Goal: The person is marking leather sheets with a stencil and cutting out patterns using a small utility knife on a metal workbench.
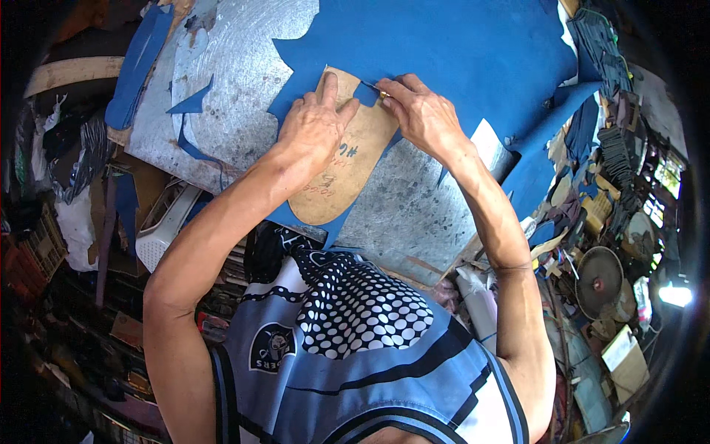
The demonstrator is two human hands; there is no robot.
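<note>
A tan cardboard pattern (333, 189), a long piece with a rounded near end and handwriting on it, lies on a blue leather-like sheet (451, 44). My left hand (314, 126) presses down on the pattern, its fingers spread. Pinched in my right hand (429, 118) is a small knife (383, 94) with a brass-coloured part. Its thin dark blade points left, beside a notch in the pattern's far right side where blue shows. My fingers hide most of the knife.
Under the sheet is a scratched grey metal worktop (403, 214). Blue offcuts (194, 100) lie on its left part, and a blue strip (139, 70) hangs at the left edge. A round fan-like object (599, 283) and clutter stand right; a white plastic stool-like thing (166, 233) is below left.
</note>
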